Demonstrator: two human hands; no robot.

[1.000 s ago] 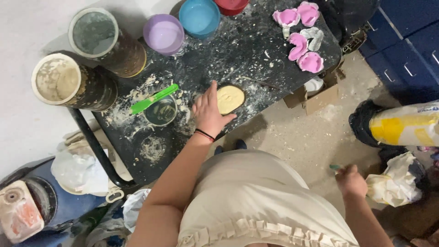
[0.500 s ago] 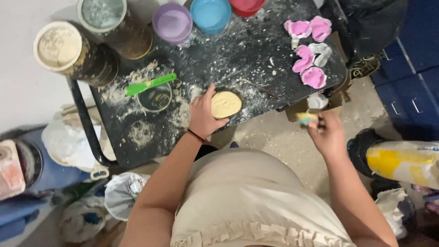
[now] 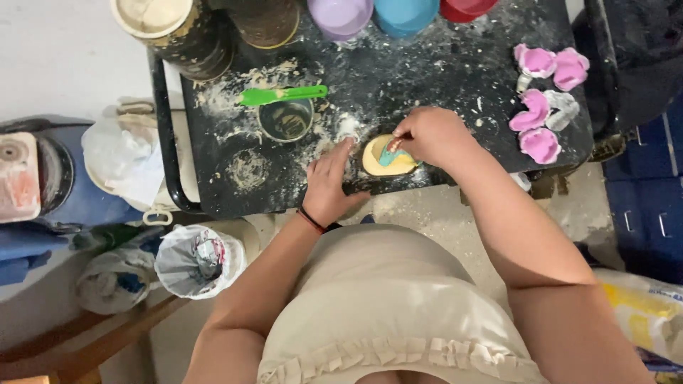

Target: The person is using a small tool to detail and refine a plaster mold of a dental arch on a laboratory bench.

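Note:
A small round yellow dish (image 3: pixel 388 158) of pale paste sits near the front edge of the black, powder-spattered table (image 3: pixel 441 78). My left hand (image 3: pixel 329 186) rests flat on the table with its fingertips against the dish's left side. Over the dish, my right hand (image 3: pixel 427 135) is closed on a small teal-tipped tool (image 3: pixel 390 149) whose end lies in the paste.
A green spatula (image 3: pixel 283 94) lies across a small dark cup (image 3: pixel 286 119). Large dirty cans (image 3: pixel 178 27) and purple, blue and red bowls (image 3: pixel 341 14) line the far edge. Pink moulds (image 3: pixel 538 107) lie at the right. Bags and a lined bin (image 3: pixel 198 259) crowd the floor at left.
My right hand came up from the floor at the right, carrying the small tool, and reached over the yellow dish. My left hand stayed beside the dish.

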